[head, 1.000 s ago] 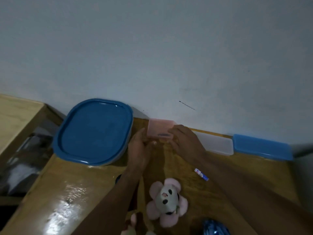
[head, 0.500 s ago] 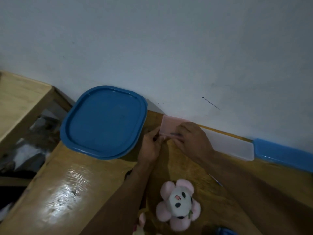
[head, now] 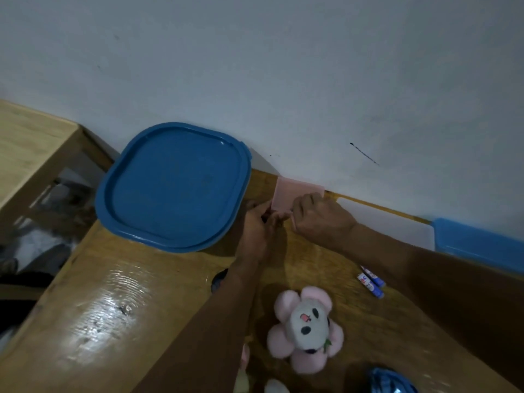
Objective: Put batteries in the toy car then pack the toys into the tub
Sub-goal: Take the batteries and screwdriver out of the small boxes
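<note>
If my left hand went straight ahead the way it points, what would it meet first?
Probably the small pink box, which the left hand seems to grip at its near edge; just behind it stands the wall.

I count one tub with a blue cover, one small pink box, two batteries, one pink flower plush, one flat white box and one loose blue lid. One blue shiny thing I see only partly.

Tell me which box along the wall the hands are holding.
The pink box, gripped by the left hand and right hand; the white box and blue box are not held.
</note>
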### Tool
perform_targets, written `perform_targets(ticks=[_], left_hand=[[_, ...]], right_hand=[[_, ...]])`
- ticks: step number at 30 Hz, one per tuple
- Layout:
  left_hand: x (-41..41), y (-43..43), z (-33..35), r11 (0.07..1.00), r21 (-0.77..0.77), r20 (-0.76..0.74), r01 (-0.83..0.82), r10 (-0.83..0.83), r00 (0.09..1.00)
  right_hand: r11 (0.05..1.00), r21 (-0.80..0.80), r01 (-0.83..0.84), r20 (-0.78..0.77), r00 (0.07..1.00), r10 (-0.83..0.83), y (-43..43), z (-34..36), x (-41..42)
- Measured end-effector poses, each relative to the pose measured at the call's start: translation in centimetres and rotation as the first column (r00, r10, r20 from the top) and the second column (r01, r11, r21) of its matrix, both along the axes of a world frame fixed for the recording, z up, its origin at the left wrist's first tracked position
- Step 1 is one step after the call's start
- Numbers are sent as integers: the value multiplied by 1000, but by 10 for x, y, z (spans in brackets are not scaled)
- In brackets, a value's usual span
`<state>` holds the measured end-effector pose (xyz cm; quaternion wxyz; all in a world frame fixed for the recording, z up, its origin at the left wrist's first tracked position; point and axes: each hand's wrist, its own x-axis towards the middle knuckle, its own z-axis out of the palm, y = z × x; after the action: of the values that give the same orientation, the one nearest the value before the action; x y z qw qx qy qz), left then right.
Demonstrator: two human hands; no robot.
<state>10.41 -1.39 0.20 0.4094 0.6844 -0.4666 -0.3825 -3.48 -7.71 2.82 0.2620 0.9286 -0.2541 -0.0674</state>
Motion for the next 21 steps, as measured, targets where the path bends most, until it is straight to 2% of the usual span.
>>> perform_targets(ticks=[2, 5, 8, 12, 14, 17, 19, 21], left_hand=[[1, 0, 2, 1000, -6, -15, 10, -10, 1000], [-1, 1, 7, 1000, 11, -5, 16, -16, 1000], [-1, 3, 18, 999, 14, -50, 29, -28, 998], [0, 8, 18, 995, 77, 45, 70, -74, 996], [1, 9, 18, 999, 39, 60, 36, -38, 997], [-1, 9, 21, 1000, -24, 50, -16, 17, 999], [-3, 7, 26, 999, 18, 98, -29, 28, 995], [-6, 7, 28, 994, 98, 151, -48, 33, 988]], right_hand=[[1000, 14, 4, 39, 999, -5, -1, 0, -2], [990, 132, 46, 100, 993, -60, 0, 1, -4], [977, 204, 67, 223, 968, -113, -1, 8, -5], [952, 293, 83, 310, 934, -177, -4, 22, -12], [941, 327, 86, 389, 895, -217, -6, 28, -16], [897, 416, 153, 397, 856, -330, -11, 37, -21], [905, 385, 182, 438, 827, -353, -13, 40, -24], [940, 273, 205, 505, 801, -321, -13, 42, -24]])
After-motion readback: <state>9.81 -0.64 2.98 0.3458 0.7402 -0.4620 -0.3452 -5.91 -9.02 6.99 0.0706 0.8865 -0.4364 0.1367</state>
